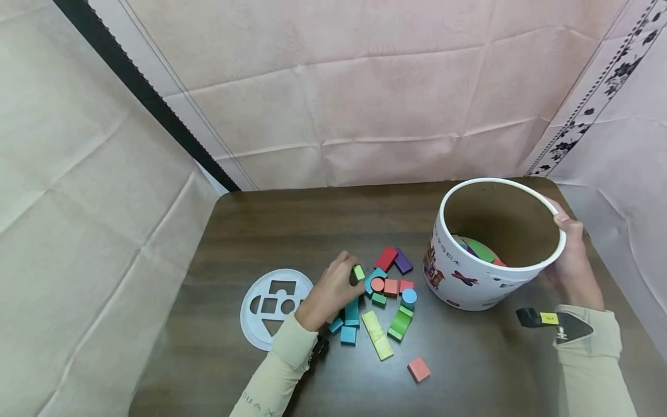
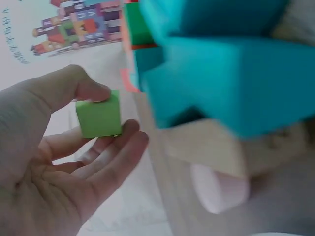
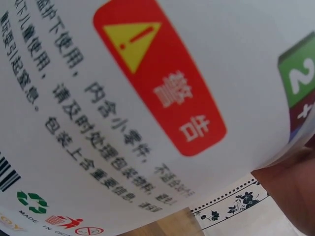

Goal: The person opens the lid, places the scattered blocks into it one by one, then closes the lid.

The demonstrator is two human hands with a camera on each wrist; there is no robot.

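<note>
Over the left edge of the block pile, my left hand pinches a small light green block between thumb and fingers. Teal blocks lie just below and beside that hand. My right hand grips the far right side of a white printed bucket, its thumb over the rim. The bucket stands slightly tilted, and colored pieces show inside it. In the right wrist view, the bucket's wall with a red warning label fills most of the picture.
A white lid with shaped holes lies left of the pile. Among the loose blocks are a red block, a purple block, a green arch and a yellow-green plank. One pink block lies nearer the front.
</note>
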